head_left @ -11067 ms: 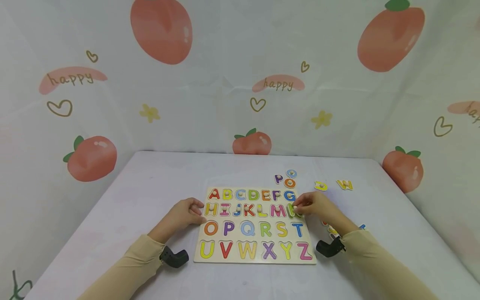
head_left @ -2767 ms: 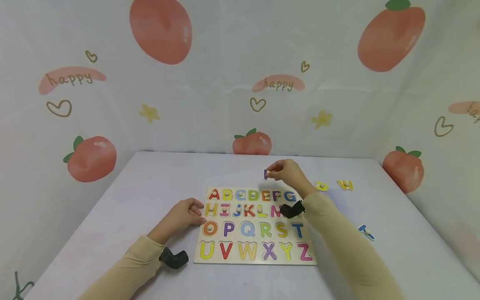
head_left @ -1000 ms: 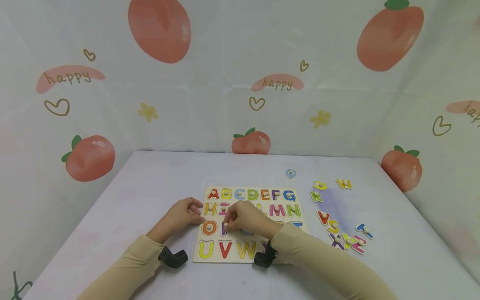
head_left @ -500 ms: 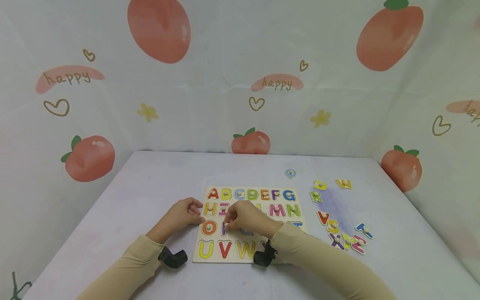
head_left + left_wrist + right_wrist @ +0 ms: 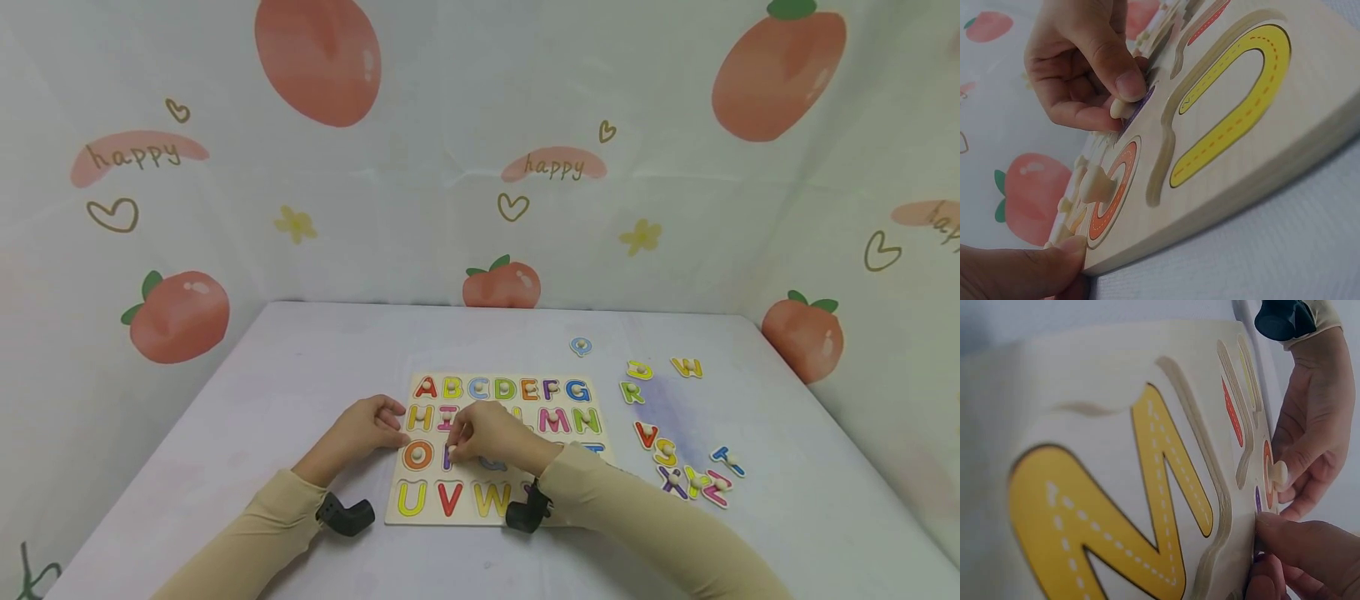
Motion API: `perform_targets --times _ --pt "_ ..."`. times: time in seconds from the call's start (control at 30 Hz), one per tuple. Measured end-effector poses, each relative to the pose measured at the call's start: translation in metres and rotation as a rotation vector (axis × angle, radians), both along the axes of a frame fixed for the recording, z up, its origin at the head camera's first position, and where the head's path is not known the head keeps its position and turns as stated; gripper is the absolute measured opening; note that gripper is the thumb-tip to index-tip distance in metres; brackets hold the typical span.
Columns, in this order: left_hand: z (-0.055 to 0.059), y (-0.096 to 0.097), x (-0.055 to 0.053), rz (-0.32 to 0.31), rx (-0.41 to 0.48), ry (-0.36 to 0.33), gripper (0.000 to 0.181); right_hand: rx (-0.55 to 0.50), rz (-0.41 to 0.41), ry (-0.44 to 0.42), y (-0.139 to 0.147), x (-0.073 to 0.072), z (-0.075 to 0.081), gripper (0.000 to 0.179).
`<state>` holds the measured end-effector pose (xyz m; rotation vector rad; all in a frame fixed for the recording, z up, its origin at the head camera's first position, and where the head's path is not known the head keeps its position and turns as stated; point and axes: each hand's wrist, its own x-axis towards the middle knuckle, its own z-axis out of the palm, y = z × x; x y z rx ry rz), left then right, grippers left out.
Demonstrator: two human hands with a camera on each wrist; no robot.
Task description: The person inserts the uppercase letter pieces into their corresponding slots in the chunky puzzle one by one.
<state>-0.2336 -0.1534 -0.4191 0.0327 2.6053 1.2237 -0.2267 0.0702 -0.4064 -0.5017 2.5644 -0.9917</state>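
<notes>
In the head view, a wooden alphabet puzzle board (image 5: 431, 518) lies on the table. My right hand (image 5: 498, 433) reaches across it, thumb and finger pinching the knob of the purple letter P piece (image 5: 447, 461), which sits at its slot in the third row. An orange letter O piece (image 5: 417, 455) is seated just left of it, its knob plain in the left wrist view. My left hand (image 5: 360, 429) rests its thumb and fingertips against the board's left edge. Knobbed letters fill the visible top two rows; my right hand covers some middle slots.
Loose letter pieces lie right of the board: R (image 5: 632, 392), V (image 5: 646, 434), S (image 5: 664, 452), T (image 5: 727, 461), and X, Y and Z close together. A blue Q (image 5: 581, 346) is behind the board, with U and W (image 5: 687, 367) to its right.
My right hand has gone from the N piece to the P behind the board, then to the third row with it. The O is now seated. Over the last second nothing visibly moves.
</notes>
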Motion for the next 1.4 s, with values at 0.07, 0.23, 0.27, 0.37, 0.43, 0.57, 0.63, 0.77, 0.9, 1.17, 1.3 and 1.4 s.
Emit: perform_targets --times 0.07,0.23,0.27,0.37,0.43,0.57,0.63,0.77,0.9,1.17,1.3,1.4 --pt "0.000 0.000 0.000 0.002 -0.003 -0.003 0.047 -0.006 -0.004 -0.016 0.000 0.000 0.000 0.015" --pt "-0.002 0.001 0.000 0.004 -0.010 -0.003 0.047 -0.015 0.004 -0.032 0.003 -0.002 -0.002 0.015" --pt "-0.002 0.001 0.000 0.003 -0.010 0.000 0.047 -0.021 0.006 -0.034 0.004 -0.002 -0.002 0.015" --pt "-0.003 0.001 0.000 0.004 -0.010 -0.001 0.047 -0.037 0.013 -0.036 0.008 -0.004 0.000 0.016" --pt "-0.003 0.002 0.000 0.001 -0.009 0.002 0.048 -0.057 0.012 -0.037 0.013 -0.006 0.003 0.016" --pt "-0.001 0.003 0.000 -0.008 -0.008 0.005 0.047 -0.109 0.007 -0.036 0.029 -0.010 0.014 0.014" --pt "0.001 0.003 0.000 -0.013 -0.010 0.007 0.047 -0.145 -0.001 -0.032 0.039 -0.011 0.023 0.014" --pt "0.002 0.003 -0.001 -0.012 -0.017 0.004 0.047 -0.216 -0.028 -0.011 0.064 -0.014 0.044 0.018" --pt "0.000 0.003 -0.002 -0.005 -0.021 0.004 0.047 -0.288 -0.062 0.031 0.096 -0.018 0.063 0.021" --pt "-0.003 0.002 -0.005 0.009 -0.037 0.002 0.046 -0.316 -0.209 0.102 0.157 -0.026 0.079 0.034" --pt "-0.004 0.000 -0.004 -0.003 -0.019 0.005 0.046 -0.345 -0.296 0.107 0.180 -0.034 0.078 0.039" --pt "-0.004 -0.001 -0.002 -0.010 -0.005 0.010 0.046 -0.372 -0.349 0.101 0.192 -0.045 0.070 0.043"
